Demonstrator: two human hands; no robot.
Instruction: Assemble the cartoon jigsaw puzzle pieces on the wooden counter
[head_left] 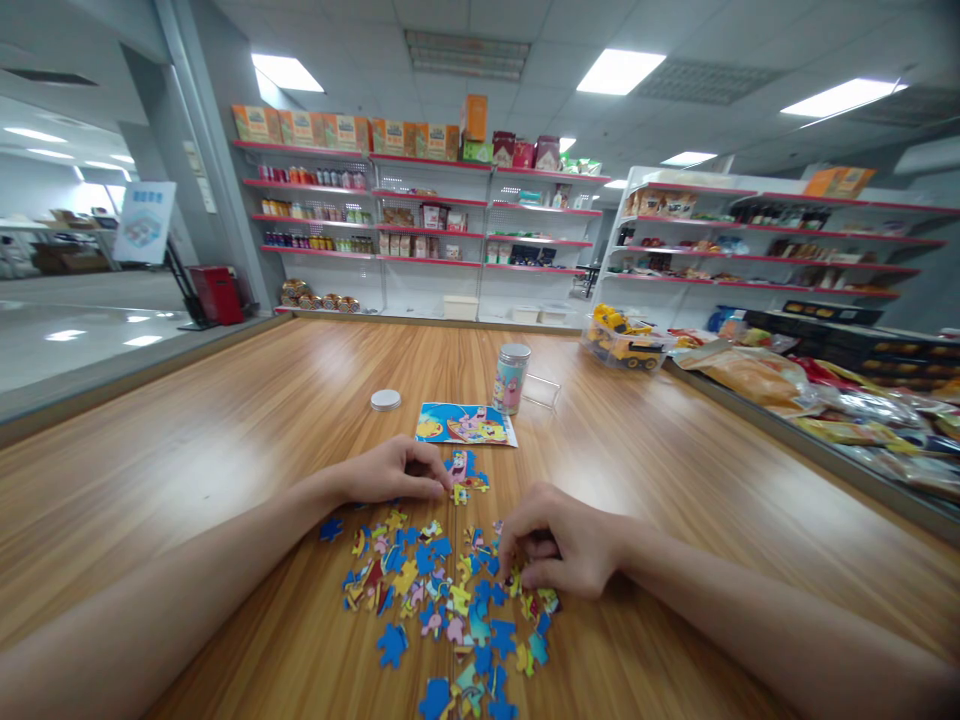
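Loose puzzle pieces [426, 590] in blue, yellow, pink and red lie scattered on the wooden table between my forearms. Beyond them is a small joined section of puzzle [463, 468]. My left hand [400, 470] rests at its left edge, thumb and fingers closed together; whatever is between them is hidden. At the right side of the scattered pieces, my right hand [551, 540] is curled with its fingertips down on the pieces, and I cannot make out what it grips. A colourful picture sheet [465, 425] lies flat behind the joined section, touching or close to an upright printed tin [511, 380].
A round white lid [385, 400] lies left of the sheet. Right of the tin is a thin wire frame [543, 391]. A clear box of yellow toy vehicles [627, 340] stands at the back right, near packaged goods [757, 375]. Stocked shelves [431, 235] stand behind the table.
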